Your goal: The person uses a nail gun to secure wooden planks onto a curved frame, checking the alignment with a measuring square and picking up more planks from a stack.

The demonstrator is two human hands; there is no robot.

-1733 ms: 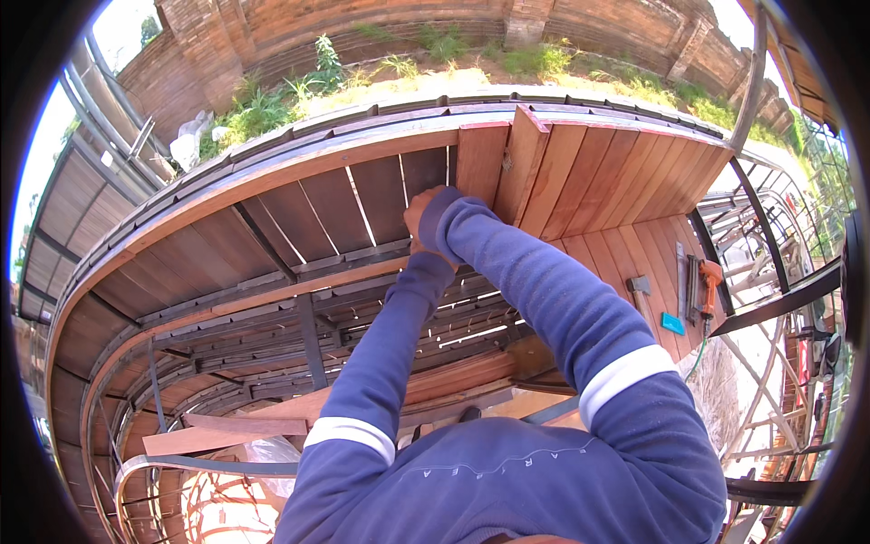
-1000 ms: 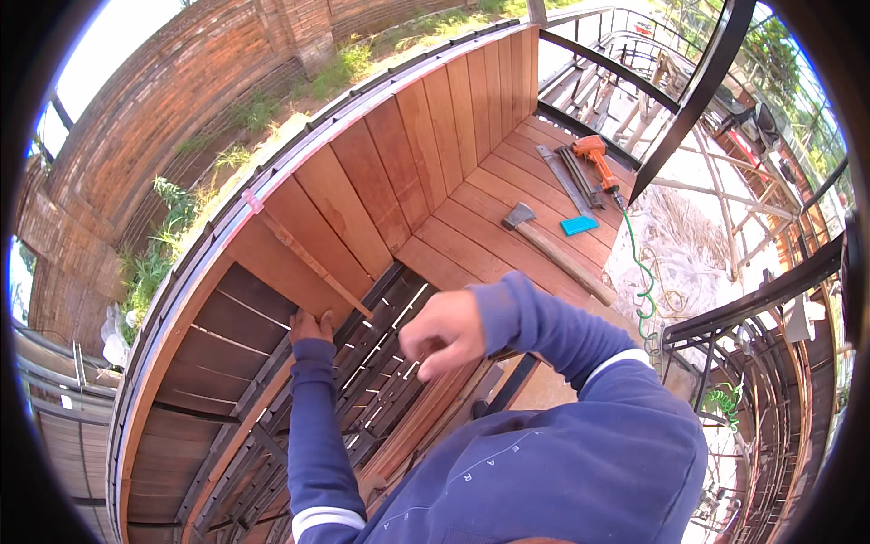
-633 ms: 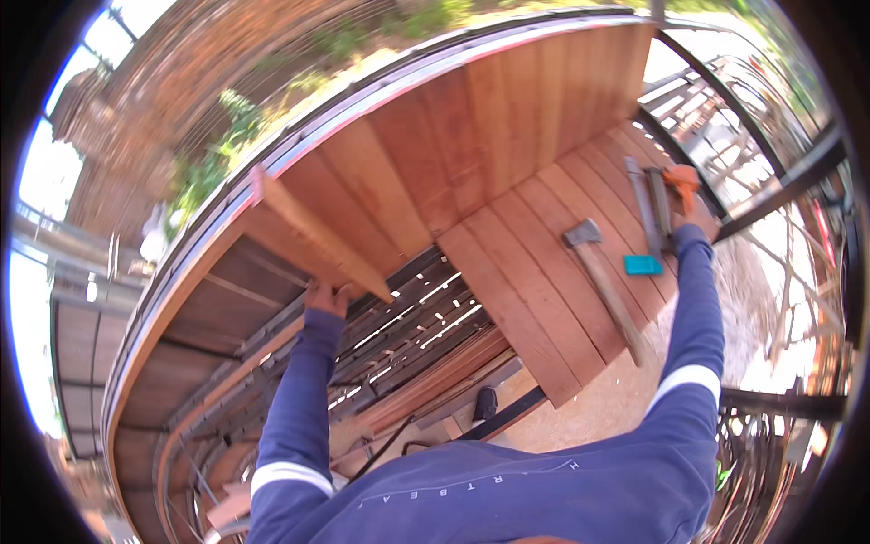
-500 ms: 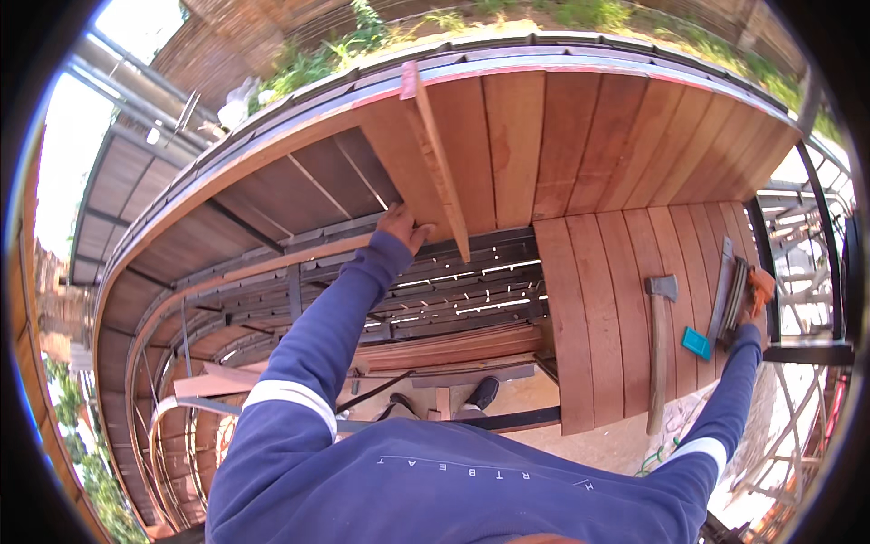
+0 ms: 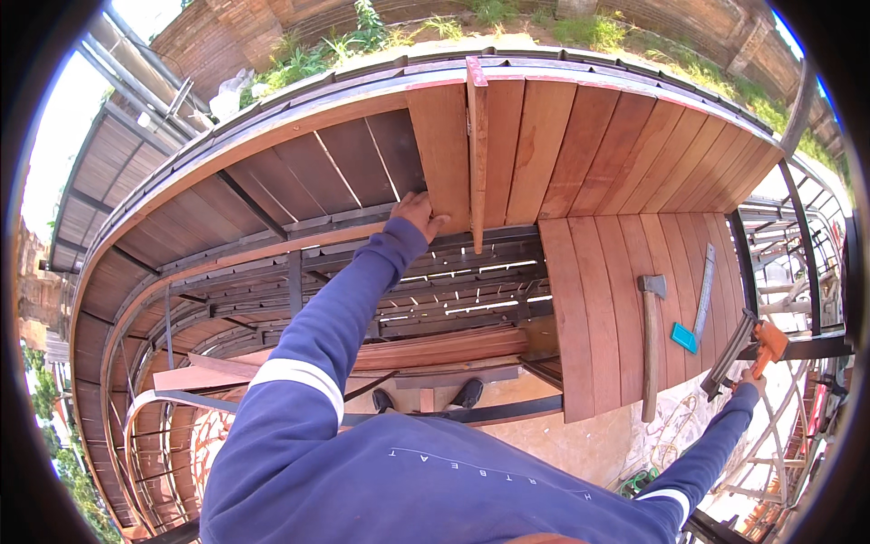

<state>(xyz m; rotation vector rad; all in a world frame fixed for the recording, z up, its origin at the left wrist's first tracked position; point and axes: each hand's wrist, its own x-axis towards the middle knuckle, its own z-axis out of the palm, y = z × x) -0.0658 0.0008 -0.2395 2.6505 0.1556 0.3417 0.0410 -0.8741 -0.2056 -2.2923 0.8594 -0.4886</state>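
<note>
My left hand (image 5: 419,216) grips the lower left edge of a reddish wooden board (image 5: 441,154) on the slanted backrest, at the end of a row of fitted boards. A narrow wooden strip (image 5: 478,172) stands on edge across the boards beside it. In my right hand (image 5: 749,381) is an orange nail gun (image 5: 770,343) with a long dark magazine, held off the right end of the bench seat. On the seat boards (image 5: 594,308) lie a hatchet (image 5: 651,344) with a wooden handle and a try square (image 5: 686,337) with a teal stock and metal blade.
A dark metal frame (image 5: 294,281) curves away to the left, with unboarded backing panels (image 5: 349,168) above it. Loose planks (image 5: 444,347) are stacked below, beyond my feet. Green cord (image 5: 642,480) lies at the lower right, near metal scaffolding. Plants and a brick wall stand behind.
My right hand has lifted the nail gun off the seat and brought it nearer and outward. The square's blade now shows uncovered. My left hand stays on the board as the view shifts.
</note>
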